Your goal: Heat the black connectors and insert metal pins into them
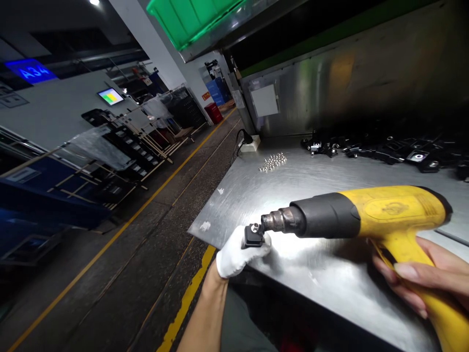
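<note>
My left hand [234, 254], in a white glove, grips a small black plastic part [252, 238] with a shiny metal insert [255, 227] on its top. Bare fingers of my right hand [421, 274] are wrapped round the handle of a yellow heat gun [395, 210]. Its stepped metal nozzle [282, 220] points left, right beside the black part; whether the two touch I cannot tell. Both hands are over the near edge of a steel table [315, 176].
Small metal inserts [273, 162] lie in a group near the table's far left corner, by a white power strip [250, 143]. Several black parts [399, 149] are piled along the back. A green bin [194, 19] hangs overhead. Left of the table runs a floor aisle [146, 244] with racks [124, 151].
</note>
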